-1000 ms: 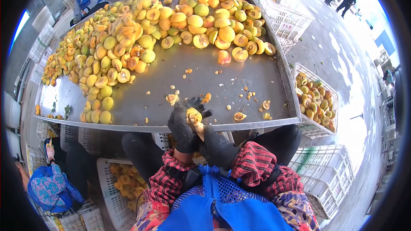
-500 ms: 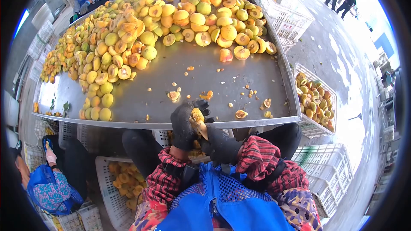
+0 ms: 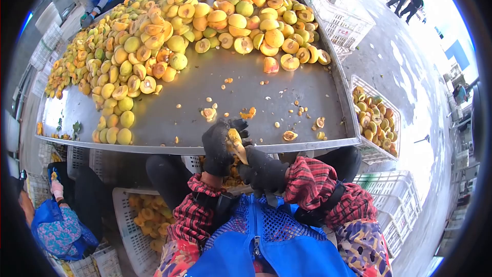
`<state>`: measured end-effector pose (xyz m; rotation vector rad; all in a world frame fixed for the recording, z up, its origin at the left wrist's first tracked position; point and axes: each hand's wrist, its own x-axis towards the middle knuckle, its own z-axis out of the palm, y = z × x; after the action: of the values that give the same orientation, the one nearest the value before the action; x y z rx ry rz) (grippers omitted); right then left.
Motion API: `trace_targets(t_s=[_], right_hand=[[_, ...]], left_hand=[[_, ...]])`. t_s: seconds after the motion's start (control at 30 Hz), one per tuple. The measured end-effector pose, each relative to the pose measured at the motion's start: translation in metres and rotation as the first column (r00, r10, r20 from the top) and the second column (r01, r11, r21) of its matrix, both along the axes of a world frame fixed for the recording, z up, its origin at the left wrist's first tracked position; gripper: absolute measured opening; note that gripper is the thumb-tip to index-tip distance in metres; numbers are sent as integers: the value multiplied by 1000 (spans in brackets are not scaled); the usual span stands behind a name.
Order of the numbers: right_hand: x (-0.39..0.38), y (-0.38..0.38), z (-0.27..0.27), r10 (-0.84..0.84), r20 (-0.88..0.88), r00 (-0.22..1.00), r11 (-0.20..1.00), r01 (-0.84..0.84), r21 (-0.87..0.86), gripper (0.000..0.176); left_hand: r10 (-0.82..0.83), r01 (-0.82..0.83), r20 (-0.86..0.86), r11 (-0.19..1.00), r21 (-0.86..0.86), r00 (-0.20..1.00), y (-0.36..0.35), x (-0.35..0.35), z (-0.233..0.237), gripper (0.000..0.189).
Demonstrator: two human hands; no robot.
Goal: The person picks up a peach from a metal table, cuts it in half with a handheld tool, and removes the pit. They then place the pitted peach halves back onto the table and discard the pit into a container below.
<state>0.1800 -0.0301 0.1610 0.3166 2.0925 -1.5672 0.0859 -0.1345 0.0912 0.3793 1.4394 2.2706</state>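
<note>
Black-gloved hands (image 3: pixel 216 149) | left (image 3: pixel 215 146) — curled round yellowish piece (image 3: pixel 237 145) | right (image 3: pixel 263 168) — touching it, hold unclear

Elongated yellow-orange fruit piece (image 3: pixel 236 141), ragged, tilted, held in left hand (image 3: pixel 217 146), near table edge (image 3: pixel 287 147)

The left hand (image 3: pixel 217 147) (black-gloved, like the right hand (image 3: pixel 264 170)) holds yellow fruit (image 3: pixel 236 144) by the metal table (image 3: pixel 215 79).

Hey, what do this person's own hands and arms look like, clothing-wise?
The left hand and right hand wear black gloves, the left one smudged. Red-and-black plaid oversleeves gather near the wrists, with dark straps across them; multicoloured patterned sleeves show above.
</note>
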Motion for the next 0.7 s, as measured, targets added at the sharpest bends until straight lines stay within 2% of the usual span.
trace_targets(t_s=[0.03, 0.1, 0.17, 0.23, 0.27, 0.3, 0.33, 0.4, 0.43, 0.5, 0.53, 0.6, 0.67, 0.7], right_hand=[[-1, -2, -7, 28, -71, 997, 997, -23, 69, 31], [-4, -4, -15, 82, -220, 972, 981, -41, 188, 30], [-4, -5, -10, 35, -189, 981, 988, -5, 157, 28], [-2, -9, 16, -86, 61, 994, 996, 85, 15, 26], [-3, -8, 14, -52, 54, 997, 997, 48, 60, 27], [-3, -5, 11, -16, 49, 999, 995, 11, 104, 27], [-4, -3, 5, 18, 44, 999, 989, -24, 148, 28], [-1, 0, -41, 154, -226, 962, 913, -51, 405, 30], [0, 1, -55, 243, -339, 909, 851, -32, 523, 30], [-3, 0, -1, 80, -29, 996, 958, -69, 280, 33], [-4, -1, 19, 29, 144, 989, 987, -50, 150, 35], [-1, 4, 4, 72, 71, 995, 970, -86, 227, 35], [1, 10, -23, 152, -68, 986, 923, -117, 366, 35], [2, 12, -39, 216, -161, 963, 879, -120, 462, 35]], left_hand=[[25, -44, -168, 993, -111, 986, 0, -1, 0, 35], [12, -179, -487, 938, -298, 873, -1, -4, 1, 32], [134, -168, -194, 972, -167, 972, 4, -5, -17, 29], [142, -191, -284, 969, -155, 948, 3, -7, -21, 26], [86, -219, -517, 954, -202, 852, -3, -10, -15, 25], [10, -258, -713, 936, -241, 701, -5, -13, -11, 25], [-28, -201, -672, 944, -260, 740, -5, -15, -10, 25], [-107, -80, -585, 955, -285, 804, -3, -16, -7, 24], [-146, -74, -642, 950, -304, 752, -3, -18, -2, 24], [-222, -70, -741, 937, -341, 633, -6, -21, 8, 23], [-231, 2, -684, 948, -319, 692, -7, -23, 3, 23], [-269, 144, -553, 955, -259, 788, -6, -26, -10, 24], [-275, 264, -153, 961, -87, 949, -2, -23, -12, 27], [-293, 293, 65, 956, 13, 954, 1, -21, -11, 28]])
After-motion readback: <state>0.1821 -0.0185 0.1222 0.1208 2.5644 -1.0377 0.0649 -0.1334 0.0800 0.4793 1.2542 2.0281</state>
